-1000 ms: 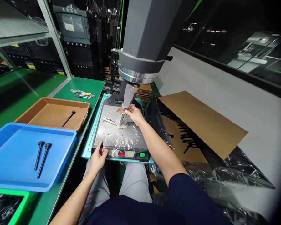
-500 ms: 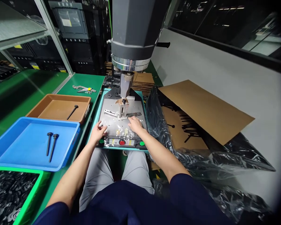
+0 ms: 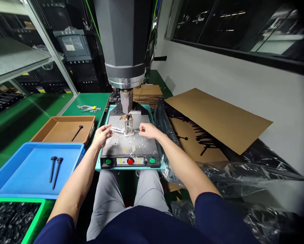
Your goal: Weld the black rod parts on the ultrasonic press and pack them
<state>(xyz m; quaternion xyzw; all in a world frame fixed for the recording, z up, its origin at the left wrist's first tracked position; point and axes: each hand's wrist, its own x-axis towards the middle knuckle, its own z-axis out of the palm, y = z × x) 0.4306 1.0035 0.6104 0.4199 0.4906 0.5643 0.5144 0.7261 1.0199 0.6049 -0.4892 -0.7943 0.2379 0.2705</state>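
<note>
My left hand [image 3: 102, 135] hovers at the left edge of the press's grey base plate [image 3: 129, 150], fingers curled in a pinch beside a small metal bracket [image 3: 116, 129]. My right hand [image 3: 147, 130] is at the right of the small fixture [image 3: 128, 124], fingers curled toward it. A black pin head [image 3: 127, 116] stands upright in the fixture, under the press horn [image 3: 126, 100]. Crinkled clear film lies on the plate. What either hand pinches is too small to make out.
Green, red and green buttons [image 3: 130, 161] line the plate's front. Left: a blue tray [image 3: 27, 157] with two black pins [image 3: 54, 167], a brown tray [image 3: 55, 132] with one pin, a green bin [image 3: 12, 220]. Right: a cardboard box [image 3: 218, 115] lined with plastic.
Both hands moved from the plate's front edge up to either side of the fixture. My right hand had left the fixture first. My head tilted up.
</note>
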